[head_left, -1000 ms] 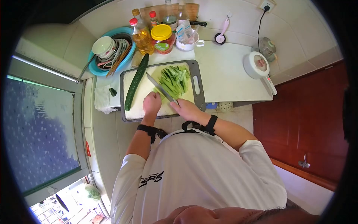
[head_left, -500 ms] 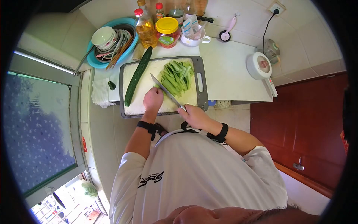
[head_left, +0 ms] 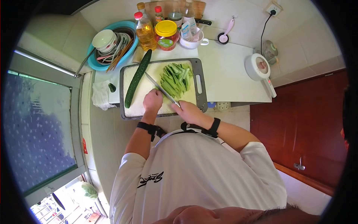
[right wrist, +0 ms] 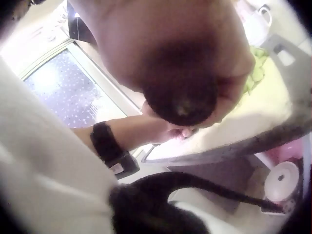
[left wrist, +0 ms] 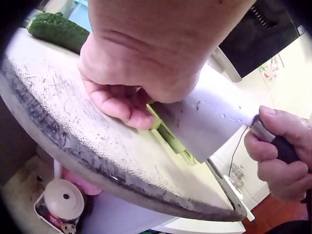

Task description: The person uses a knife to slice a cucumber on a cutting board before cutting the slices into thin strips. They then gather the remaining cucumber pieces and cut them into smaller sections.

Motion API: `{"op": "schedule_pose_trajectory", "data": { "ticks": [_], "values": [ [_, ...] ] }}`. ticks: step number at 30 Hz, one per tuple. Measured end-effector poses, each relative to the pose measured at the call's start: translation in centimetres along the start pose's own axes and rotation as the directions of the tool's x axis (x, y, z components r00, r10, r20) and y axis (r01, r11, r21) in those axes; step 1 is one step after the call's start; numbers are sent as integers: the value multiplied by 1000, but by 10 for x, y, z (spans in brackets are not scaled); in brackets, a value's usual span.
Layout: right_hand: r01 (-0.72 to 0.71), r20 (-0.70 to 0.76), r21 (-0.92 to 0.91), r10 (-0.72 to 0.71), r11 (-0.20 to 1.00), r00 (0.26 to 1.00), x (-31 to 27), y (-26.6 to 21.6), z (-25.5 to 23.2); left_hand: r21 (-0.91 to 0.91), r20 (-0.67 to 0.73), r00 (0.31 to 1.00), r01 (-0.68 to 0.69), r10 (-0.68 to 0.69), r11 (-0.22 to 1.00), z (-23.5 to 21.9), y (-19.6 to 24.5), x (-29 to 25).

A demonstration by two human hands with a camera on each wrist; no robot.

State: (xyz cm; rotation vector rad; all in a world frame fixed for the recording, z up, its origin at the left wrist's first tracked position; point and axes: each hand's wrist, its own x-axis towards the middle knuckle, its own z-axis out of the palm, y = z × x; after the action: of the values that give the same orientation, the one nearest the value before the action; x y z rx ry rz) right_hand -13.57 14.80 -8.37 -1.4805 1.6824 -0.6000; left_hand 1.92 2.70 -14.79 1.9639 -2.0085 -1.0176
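Both arms extend, left hand pinching cut cucumber, right hand gripping a knife.

White table, cutting board beneath the left fingers, cucumber stub to their left, blue basin, red-capped bottle, yellow-lidded jar and white cup beyond them, lidded pot well right

1. Shirt: white, loose, with short sleeves.
2. Lettering: black slanted script, on the wearer's left side of the shirt; small characters too fine to read.
3. Left wristband: black, beyond the shirt's left sleeve; bears a dark boxy module with a pale label.
4. Right wristband: black, beyond the shirt's right sleeve.
5. Black loop — strap or cable, cannot tell — near the shirt's lower front.
6. Left hand, right hand: bare.
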Motion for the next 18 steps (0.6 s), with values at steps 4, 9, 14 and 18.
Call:
{"op": "schedule_pose_trajectory", "data": {
  "ticks": [4, 9, 14, 18],
  "values": [
    [-49, 66, -60, 53, 997, 996, -21, -6, -12, 25, -26, 999, -25, 25, 999, 3, -2, 2],
    [-23, 20, -79, 25, 997, 999, 4, 2, 2, 16, 22, 1000, -14, 13, 1000, -1, 0, -2],
    [-80, 96, 1, 80, 997, 992, 23, -12, -3, 5, 50, 999, 5, -6, 1000, -6, 5, -2],
    [51, 14, -36, -51, 998, 999, -5, 0, -1, 34, -1, 1000, -23, 23, 999, 3, -2, 1]
  ]
}}
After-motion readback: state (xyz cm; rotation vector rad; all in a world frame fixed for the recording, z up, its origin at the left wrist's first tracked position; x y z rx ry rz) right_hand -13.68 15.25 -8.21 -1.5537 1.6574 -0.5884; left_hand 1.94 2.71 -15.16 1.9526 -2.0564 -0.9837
